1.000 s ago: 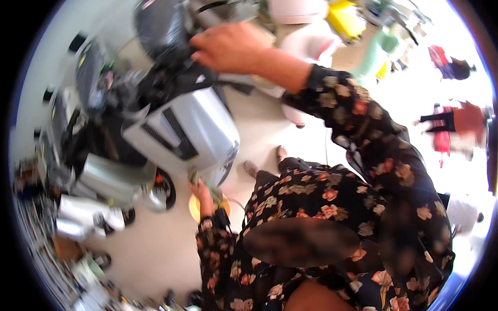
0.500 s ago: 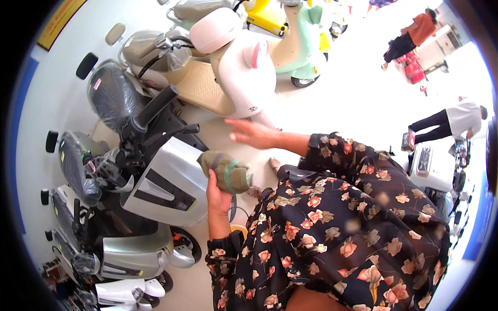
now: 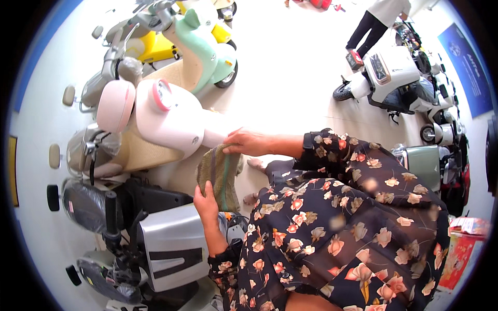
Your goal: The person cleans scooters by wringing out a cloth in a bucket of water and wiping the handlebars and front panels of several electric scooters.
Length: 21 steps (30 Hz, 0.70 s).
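An olive-green cloth (image 3: 217, 168) with a dark stripe and a teal stripe hangs spread between my hands. My right hand (image 3: 246, 142) pinches its upper edge. My left hand (image 3: 206, 203) grips its lower part, thumb up and the other fingers partly behind the cloth. Just beyond the cloth stands a pink scooter (image 3: 174, 122) with a round headlight. Nearer my left hand is a silver-grey scooter (image 3: 171, 233) with a dark panel on its front.
A mint-green scooter (image 3: 199, 49) stands at the upper left, with yellow parts behind it. Scooters with plastic-wrapped seats (image 3: 85, 205) line the left wall. At upper right are a white scooter (image 3: 389, 70) and a person (image 3: 371, 28) in dark trousers. A red box (image 3: 459, 259) is at the right.
The cloth went from a folded bundle in my left hand to hanging open. My right hand, empty before, has taken hold of its upper edge. The view has turned to the right.
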{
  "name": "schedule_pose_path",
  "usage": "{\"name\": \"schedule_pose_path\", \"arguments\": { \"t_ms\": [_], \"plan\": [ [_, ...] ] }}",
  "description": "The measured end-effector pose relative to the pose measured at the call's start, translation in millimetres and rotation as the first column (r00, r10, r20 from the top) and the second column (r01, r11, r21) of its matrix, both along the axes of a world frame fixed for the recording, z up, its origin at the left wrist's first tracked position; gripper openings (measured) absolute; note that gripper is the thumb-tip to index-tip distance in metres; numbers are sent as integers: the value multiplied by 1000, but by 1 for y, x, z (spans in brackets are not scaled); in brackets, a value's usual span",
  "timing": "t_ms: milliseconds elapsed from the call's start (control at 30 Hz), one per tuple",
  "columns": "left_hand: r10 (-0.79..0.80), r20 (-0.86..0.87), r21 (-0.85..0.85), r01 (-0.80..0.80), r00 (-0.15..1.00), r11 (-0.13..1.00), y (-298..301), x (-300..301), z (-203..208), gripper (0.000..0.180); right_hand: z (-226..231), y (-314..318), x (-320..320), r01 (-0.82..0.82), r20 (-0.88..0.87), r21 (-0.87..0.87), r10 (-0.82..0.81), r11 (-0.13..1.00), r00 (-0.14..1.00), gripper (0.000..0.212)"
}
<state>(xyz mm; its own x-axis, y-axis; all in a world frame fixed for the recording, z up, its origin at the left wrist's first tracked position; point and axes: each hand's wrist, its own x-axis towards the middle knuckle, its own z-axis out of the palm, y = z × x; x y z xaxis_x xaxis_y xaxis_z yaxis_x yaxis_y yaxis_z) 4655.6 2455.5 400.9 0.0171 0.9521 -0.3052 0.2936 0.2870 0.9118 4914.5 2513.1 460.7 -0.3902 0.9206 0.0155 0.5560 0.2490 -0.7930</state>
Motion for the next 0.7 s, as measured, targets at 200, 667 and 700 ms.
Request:
{"name": "schedule_pose_path", "arguments": {
  "t_ms": [200,667,700],
  "plan": [
    [-125,-95,265,146,988,953,14,2,3,61,57,8,6,54,-75,61,-50,997,996,31],
    [-204,312,126,172,928,977,9,68,53,49,131,4,23,-291,-194,91,303,952,933,33],
    [-144,320,142,103,936,984,9,72,49,45,120,7,41,-176,-37,122,182,977,983,35]
  ]
}}
